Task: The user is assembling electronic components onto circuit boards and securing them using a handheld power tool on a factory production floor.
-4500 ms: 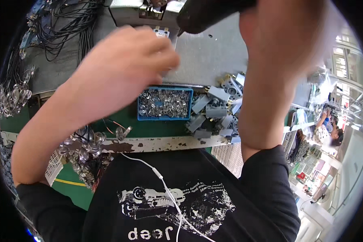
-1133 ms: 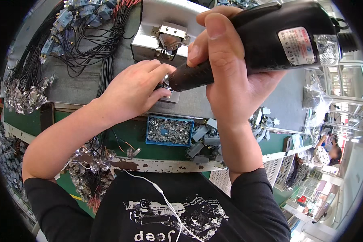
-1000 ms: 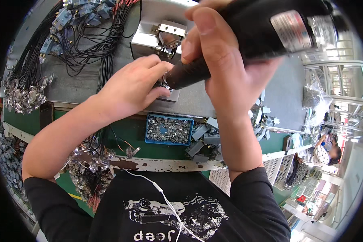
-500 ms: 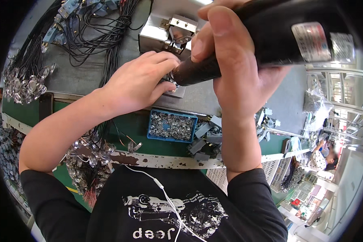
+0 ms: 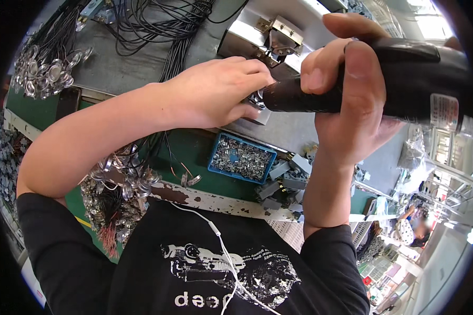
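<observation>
My right hand is wrapped round a thick black electric screwdriver, which lies nearly level with its narrow end to the left. That nose meets a small shiny metal part on a low metal block. From the left, my left hand reaches in with thumb and fingers closed about this part, mostly hiding it. Just beyond stands a silver metal housing with a hinged metal bracket on it.
A blue tray of small metal pieces sits nearer me, beside several grey plastic switch-like parts. Black cables with round metal ends cover the left. More cable ends hang at the bench edge. Another person is far right.
The whole scene has shifted right in the picture as the view turned slightly. Both hands keep their grips, and the screwdriver's nose stays at the small part between my left fingers.
</observation>
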Demonstrator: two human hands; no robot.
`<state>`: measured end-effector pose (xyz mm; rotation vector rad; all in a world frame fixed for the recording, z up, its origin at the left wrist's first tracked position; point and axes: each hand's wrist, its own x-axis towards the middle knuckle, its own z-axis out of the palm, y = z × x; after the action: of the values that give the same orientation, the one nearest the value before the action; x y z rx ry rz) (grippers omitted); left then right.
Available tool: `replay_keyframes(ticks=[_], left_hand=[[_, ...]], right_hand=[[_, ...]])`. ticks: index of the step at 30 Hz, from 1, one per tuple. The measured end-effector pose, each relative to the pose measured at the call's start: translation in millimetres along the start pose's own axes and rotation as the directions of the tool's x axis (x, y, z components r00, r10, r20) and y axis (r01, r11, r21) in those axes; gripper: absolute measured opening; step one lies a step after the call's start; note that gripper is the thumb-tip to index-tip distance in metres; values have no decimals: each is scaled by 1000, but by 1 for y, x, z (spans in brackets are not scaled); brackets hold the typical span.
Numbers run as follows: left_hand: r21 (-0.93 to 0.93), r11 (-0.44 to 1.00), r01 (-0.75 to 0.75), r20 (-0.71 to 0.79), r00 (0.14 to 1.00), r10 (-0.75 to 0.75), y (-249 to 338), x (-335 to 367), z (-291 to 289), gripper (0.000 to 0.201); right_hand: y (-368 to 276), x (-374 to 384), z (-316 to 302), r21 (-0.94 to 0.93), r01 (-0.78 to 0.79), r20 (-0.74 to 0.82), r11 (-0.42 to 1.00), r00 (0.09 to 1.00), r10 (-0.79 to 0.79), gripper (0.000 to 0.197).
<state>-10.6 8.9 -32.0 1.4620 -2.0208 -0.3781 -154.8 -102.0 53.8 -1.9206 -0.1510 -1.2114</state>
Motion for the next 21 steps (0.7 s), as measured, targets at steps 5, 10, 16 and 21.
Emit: replay_keyframes(ticks=[5,10,16,21], left_hand=[[84,996,-13,165,986,-1,5,13,-17,41],[-62,996,-56,160,985,66,11,12,-28,34],[101,992,-82,167,984,64,13,6,-32,33],[114,993,-44,238,971,16,24,4,-42,44]], right_hand=[[-16,-7,-20,154,-294,-112,943,943,312,33],[-25,4,-50,-89,-251,-271,964,937,219,56],[-25,-1,-86,-704,-114,-255,701,962,-99,99],[-46,-71,-159,-736,-394,-413,550,906,96,40]])
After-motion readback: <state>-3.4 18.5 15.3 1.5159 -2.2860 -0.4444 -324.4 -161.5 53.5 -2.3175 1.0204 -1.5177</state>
